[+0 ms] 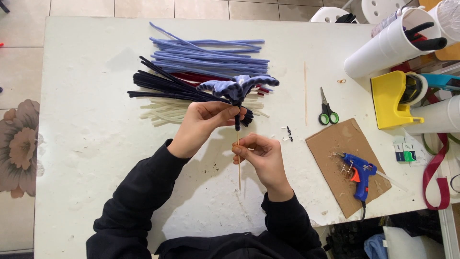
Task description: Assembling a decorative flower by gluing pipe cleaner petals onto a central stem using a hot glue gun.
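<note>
My left hand [203, 125] grips the dark wrapped neck of a pipe-cleaner flower [238, 87] with lilac and navy petals. The flower sits on top of a thin wooden skewer [239, 173]. My right hand [261, 156] pinches that skewer lower down, just under the left hand. Both hands hover above the white table [96, 134]. Behind the flower lies a heap of pipe cleaners [201, 57]: lilac at the back, then dark red, navy and cream.
Green-handled scissors [327, 109] and a spare skewer [305, 91] lie right of the heap. A blue glue gun [358, 175] rests on a cardboard sheet [335, 144]. A yellow tape dispenser [393, 98], white cups [383, 48] with tools and a red ribbon [433, 172] crowd the right edge.
</note>
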